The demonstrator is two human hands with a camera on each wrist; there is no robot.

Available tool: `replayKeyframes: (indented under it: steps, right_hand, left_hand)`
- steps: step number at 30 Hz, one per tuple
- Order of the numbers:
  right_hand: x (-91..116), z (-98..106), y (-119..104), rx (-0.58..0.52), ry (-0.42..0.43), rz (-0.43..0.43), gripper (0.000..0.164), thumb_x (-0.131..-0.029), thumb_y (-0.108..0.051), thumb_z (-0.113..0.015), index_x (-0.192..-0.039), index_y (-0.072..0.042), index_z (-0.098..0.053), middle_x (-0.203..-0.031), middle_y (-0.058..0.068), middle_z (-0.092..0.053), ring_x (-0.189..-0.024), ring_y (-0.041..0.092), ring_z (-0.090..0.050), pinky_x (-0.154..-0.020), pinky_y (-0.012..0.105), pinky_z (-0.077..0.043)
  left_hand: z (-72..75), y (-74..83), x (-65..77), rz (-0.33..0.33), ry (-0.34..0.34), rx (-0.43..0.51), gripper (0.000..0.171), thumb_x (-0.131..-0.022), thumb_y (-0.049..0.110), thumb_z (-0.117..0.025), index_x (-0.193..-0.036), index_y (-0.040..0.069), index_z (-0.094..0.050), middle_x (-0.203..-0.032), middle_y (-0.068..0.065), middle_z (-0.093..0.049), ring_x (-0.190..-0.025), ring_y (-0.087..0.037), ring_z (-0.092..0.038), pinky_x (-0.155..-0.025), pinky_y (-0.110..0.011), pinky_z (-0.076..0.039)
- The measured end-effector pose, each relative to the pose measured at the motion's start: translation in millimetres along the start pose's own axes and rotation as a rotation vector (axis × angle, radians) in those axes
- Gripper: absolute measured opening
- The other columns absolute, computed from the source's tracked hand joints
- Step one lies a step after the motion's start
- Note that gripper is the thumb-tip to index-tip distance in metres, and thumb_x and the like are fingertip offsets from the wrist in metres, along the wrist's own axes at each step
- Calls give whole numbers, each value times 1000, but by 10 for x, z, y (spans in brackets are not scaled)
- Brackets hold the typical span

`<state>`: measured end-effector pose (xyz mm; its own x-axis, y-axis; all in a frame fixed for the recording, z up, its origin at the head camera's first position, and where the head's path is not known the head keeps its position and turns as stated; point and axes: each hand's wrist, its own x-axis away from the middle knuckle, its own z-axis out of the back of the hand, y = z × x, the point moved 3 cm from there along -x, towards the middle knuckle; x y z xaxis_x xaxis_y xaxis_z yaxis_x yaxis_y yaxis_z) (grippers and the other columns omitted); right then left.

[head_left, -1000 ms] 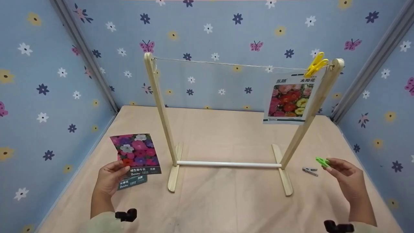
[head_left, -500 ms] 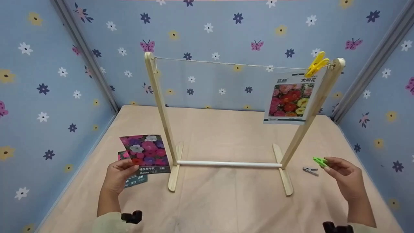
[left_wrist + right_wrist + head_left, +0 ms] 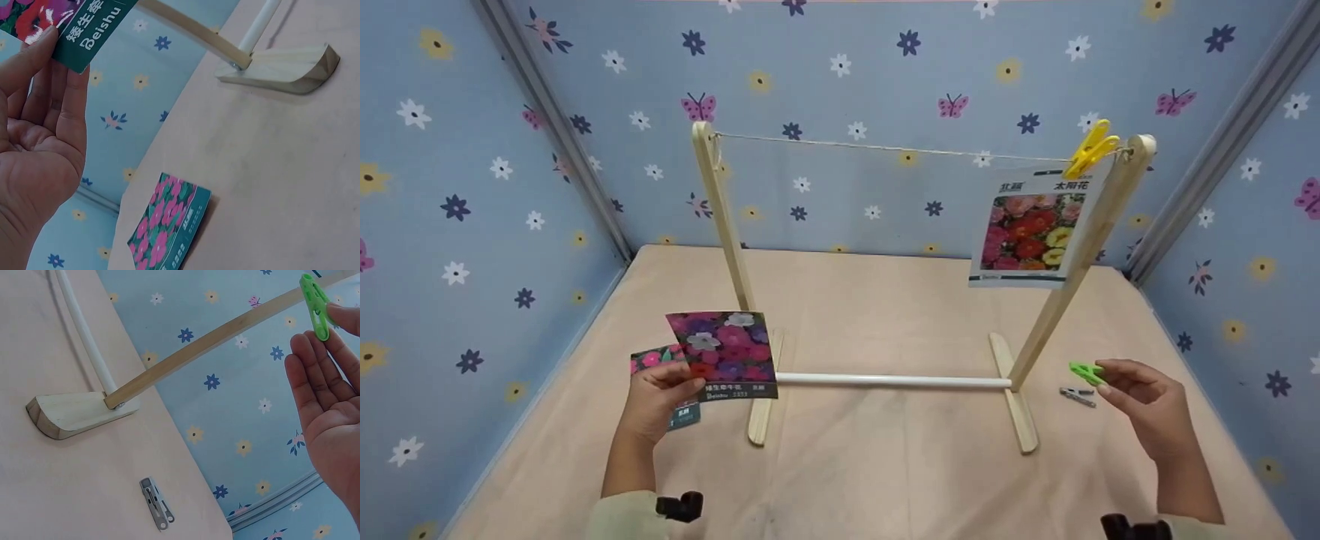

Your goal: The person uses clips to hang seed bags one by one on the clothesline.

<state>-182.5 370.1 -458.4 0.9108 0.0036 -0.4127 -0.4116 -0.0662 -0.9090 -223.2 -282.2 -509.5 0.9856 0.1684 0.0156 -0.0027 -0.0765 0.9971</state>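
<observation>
Notably, left of the rack (image 3: 892,380), the left hand (image 3: 655,403) pinched a flower card (image 3: 733,350); right of it, the right hand (image 3: 1147,410) pinched a green peg (image 3: 313,298); slackened grip risked drops.

Packet (image 3: 731,346) before rack's left post (image 3: 724,225), clip (image 3: 1084,373) right

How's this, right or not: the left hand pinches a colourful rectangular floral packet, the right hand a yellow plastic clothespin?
Only the yellow is wrong: the right wrist view shows the right hand pinching a green plastic clothespin. The left hand pinches the packet.
</observation>
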Motion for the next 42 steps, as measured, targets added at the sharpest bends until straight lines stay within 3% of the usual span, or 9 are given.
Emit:
replayKeyframes:
  steps: [4,9,14,21,31,38,42]
  right_hand:
    - [-20,-27,-8,26,-64,12,32,-86,22,-56,-118,19,-56,-108,5,-69,-95,14,-63,-80,20,-53]
    - [-28,-76,-8,42,-71,0,33,-85,22,-57,-118,20,-56,-106,7,-69,-94,17,-63,-79,23,-53]
    - [-27,-146,-29,-24,-104,57,33,-84,27,-54,-116,22,-55,-106,15,-67,-94,19,-63,-79,24,-53]
    - [-41,-210,-62,-34,-116,87,34,-81,29,-53,-114,22,-57,-104,16,-66,-93,20,-64,-78,24,-54]
    - [-51,-246,-99,-86,-157,128,36,-80,33,-49,-114,24,-56,-105,19,-66,-94,22,-64,-78,25,-55]
    - [-94,-309,-190,-75,-192,180,37,-78,33,-49,-113,23,-56,-106,19,-65,-92,21,-64,-73,24,-53]
    - [-140,-345,-250,-63,-217,208,38,-77,34,-49,-113,23,-56,-108,19,-65,-92,21,-64,-72,24,-54]
  left_hand:
    - [-99,41,3,-43,-9,0,11,-78,-4,-79,-88,-3,-74,-83,-11,-70,-71,-18,-63,-66,-29,-58]
    - [-221,90,12,-70,-22,-36,12,-80,-2,-78,-90,-4,-74,-85,-8,-71,-76,-19,-62,-66,-28,-55]
    - [-334,132,15,-64,-39,-52,14,-80,2,-79,-92,-2,-75,-87,-5,-72,-81,-20,-63,-75,-30,-57]
    - [-479,207,19,-119,-65,-41,15,-80,-1,-78,-94,-4,-74,-88,-8,-73,-82,-22,-66,-77,-33,-58]
    - [-620,293,47,-180,-79,54,15,-79,-9,-74,-93,-13,-70,-86,-9,-72,-80,-21,-65,-75,-31,-58]
    - [-723,350,46,-257,-163,104,12,-79,-13,-72,-91,-9,-72,-83,-7,-72,-77,-17,-64,-70,-26,-57]
    - [-774,380,24,-255,-162,103,14,-79,-12,-73,-93,-11,-71,-85,-9,-72,-78,-19,-65,-73,-29,-58]
